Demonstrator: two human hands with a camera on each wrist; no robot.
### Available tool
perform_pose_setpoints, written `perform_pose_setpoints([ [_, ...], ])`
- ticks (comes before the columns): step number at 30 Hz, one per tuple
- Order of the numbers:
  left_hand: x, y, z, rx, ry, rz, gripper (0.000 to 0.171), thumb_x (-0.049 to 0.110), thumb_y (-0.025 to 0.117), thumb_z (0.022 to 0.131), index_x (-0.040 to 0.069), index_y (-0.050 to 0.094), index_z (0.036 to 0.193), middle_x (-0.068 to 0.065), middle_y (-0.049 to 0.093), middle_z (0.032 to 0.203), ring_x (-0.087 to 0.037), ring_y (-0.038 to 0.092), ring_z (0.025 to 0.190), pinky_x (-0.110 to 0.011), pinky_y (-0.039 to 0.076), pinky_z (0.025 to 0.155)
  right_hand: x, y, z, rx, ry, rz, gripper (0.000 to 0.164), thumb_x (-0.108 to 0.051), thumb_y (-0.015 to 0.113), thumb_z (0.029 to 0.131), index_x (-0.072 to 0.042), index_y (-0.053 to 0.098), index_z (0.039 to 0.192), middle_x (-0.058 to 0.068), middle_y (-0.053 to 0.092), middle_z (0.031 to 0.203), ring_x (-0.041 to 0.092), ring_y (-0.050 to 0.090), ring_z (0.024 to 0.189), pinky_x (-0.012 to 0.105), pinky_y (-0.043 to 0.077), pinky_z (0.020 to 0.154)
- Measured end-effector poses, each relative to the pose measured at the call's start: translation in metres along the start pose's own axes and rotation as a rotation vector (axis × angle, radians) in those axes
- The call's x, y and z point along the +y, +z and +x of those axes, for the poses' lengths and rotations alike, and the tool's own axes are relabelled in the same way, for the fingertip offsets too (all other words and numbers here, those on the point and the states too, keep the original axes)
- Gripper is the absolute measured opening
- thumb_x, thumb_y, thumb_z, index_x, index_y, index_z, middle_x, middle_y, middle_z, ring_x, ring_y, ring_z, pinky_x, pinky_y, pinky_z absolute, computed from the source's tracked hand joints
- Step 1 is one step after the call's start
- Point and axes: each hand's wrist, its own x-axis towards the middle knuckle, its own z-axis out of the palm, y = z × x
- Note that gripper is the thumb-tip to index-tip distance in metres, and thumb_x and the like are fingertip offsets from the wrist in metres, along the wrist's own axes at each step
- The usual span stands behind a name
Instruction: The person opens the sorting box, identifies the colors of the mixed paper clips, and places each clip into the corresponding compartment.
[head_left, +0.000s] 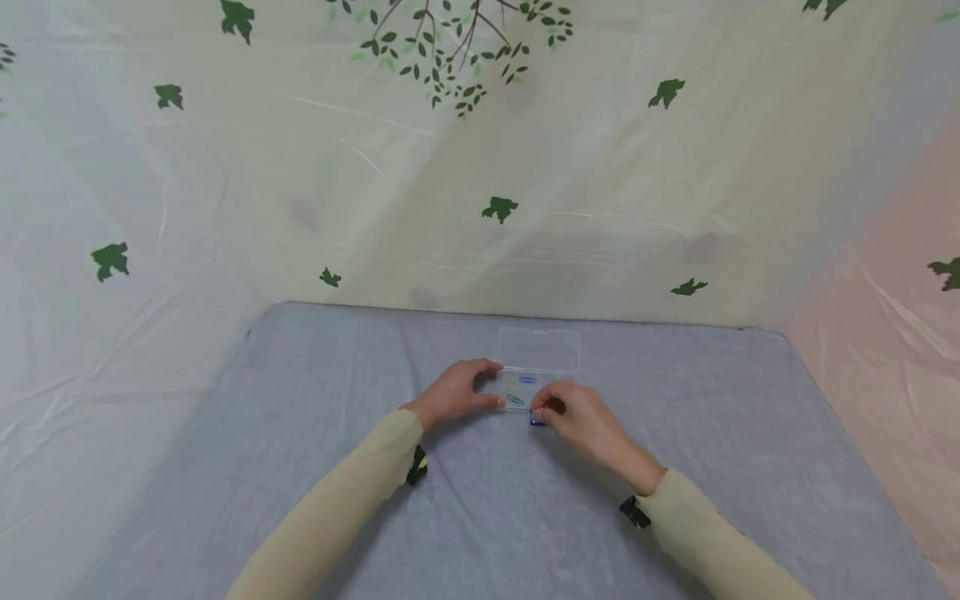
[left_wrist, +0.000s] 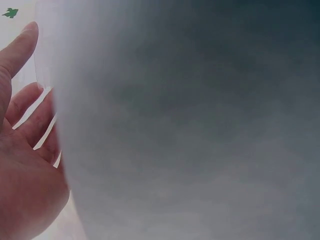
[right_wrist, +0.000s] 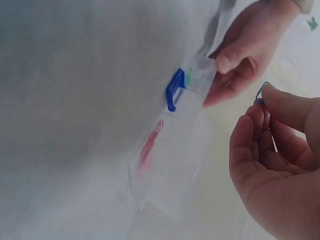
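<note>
A clear plastic box (head_left: 504, 385) lies with its hinged lid (head_left: 538, 350) folded back. My left hand (head_left: 457, 392) holds its left end, thumb at the front corner and fingers at the back. Inside, a green paper-clip-shaped piece (head_left: 514, 400) and a blue one (head_left: 527, 379) lie near that end. A red piece (right_wrist: 150, 144) shows in the right wrist view. My right hand (head_left: 585, 417) is over the box's front right, its thumb and fingertips pinching a thin blue wire clip (right_wrist: 259, 95). Below those fingers, at the front edge, is a dark blue frame-like object (right_wrist: 175, 90).
A grey cloth (head_left: 300, 467) covers the table. Pale sheeting with green leaf prints (head_left: 480, 233) hangs behind it and along both sides. Blurred grey fills most of the left wrist view.
</note>
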Motion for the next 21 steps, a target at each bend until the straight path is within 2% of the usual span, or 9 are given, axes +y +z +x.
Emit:
perform_pose_setpoints([
  [7,0.001,0.000,-0.001,-0.013,-0.012,-0.007,0.059,0.029,0.081,0.093,0.005,0.059,0.143,-0.010,0.065,0.136,-0.028,0.056,0.132,-0.044,0.042,0.114,0.005,-0.005,0.007,0.047,0.018,0.029,0.006,-0.004,0.076,0.093,-0.009,0.073,0.094,-0.002,0.070,0.089,0.011,0.060,0.079,0.030,0.053,0.070],
  [21,0.003,-0.002,-0.002,-0.007,0.006,-0.010,0.059,0.028,0.081,0.093,0.004,0.060,0.142,-0.012,0.066,0.136,-0.029,0.057,0.131,-0.043,0.042,0.114,0.012,-0.009,0.029,0.069,0.061,0.044,0.004,-0.008,0.073,0.097,-0.004,0.073,0.098,0.002,0.071,0.090,0.015,0.061,0.078,0.031,0.052,0.069],
])
